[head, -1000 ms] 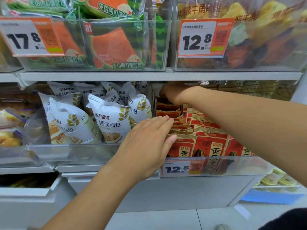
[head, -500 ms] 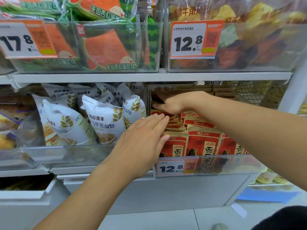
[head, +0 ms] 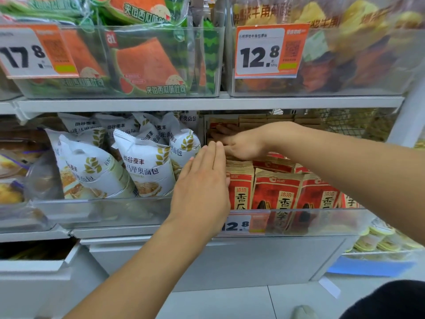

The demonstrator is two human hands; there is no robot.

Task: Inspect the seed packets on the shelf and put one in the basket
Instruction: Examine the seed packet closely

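While the left hand [head: 202,192] lies flat with straight fingers against the left edge of the red seed packets [head: 278,189] standing at the clear bin's [head: 333,221] front, the right hand [head: 243,143] reaches in above them, fingers extended, gripping nothing; white bread bags [head: 142,166] fill the neighbouring bin.

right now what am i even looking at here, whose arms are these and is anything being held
There is no machine: the one picture comes from a camera worn on a person's head, looking down at their own bare arms in front of a shop shelf. The left hand lies flat, fingers straight, against the front of the red seed packets in a clear bin. The right hand reaches across over the packets further back, fingers extended. Neither hand plainly grips a packet. White bread bags fill the bin to the left, and price tags hang on the shelf above. No basket is in view.
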